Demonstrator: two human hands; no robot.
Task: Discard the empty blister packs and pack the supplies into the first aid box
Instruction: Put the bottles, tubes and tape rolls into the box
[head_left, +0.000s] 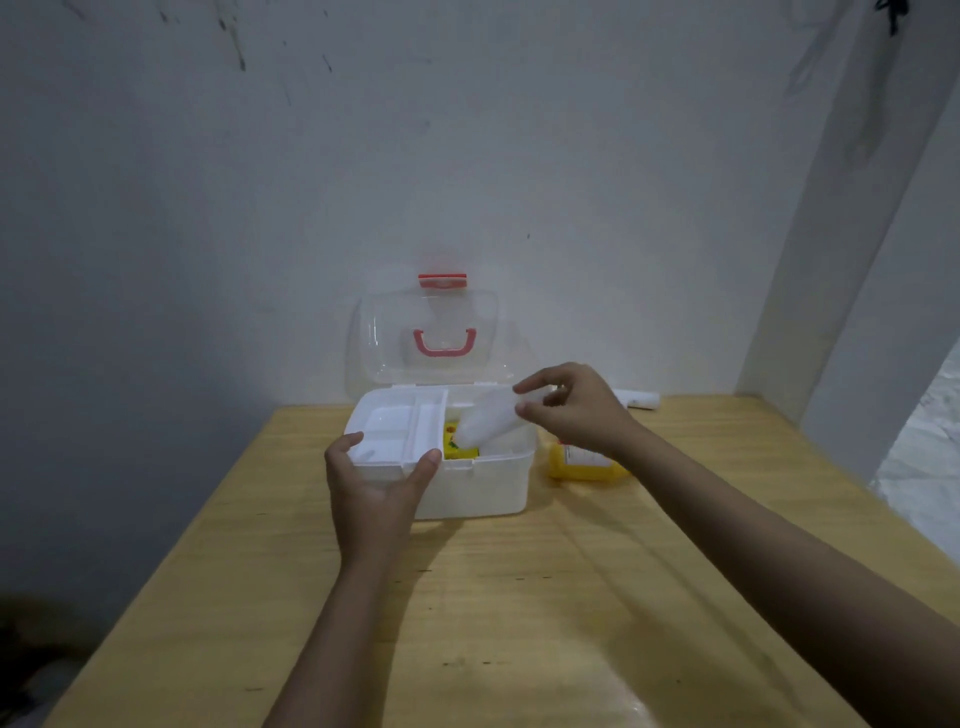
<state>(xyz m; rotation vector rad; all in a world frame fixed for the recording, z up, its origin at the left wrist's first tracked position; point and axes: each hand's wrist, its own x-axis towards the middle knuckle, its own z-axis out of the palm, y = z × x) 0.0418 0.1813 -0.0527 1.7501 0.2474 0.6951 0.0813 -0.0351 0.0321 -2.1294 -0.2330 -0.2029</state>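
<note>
On a wooden table (519, 597) by white walls (467, 156), left hand (376, 488) grips the tray (395, 434); right hand (576, 410) pinches a white bottle (485, 423).

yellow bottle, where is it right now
In the head view the yellow bottle lies on the wooden table just right of the white first aid box, partly hidden behind the right hand.
</note>
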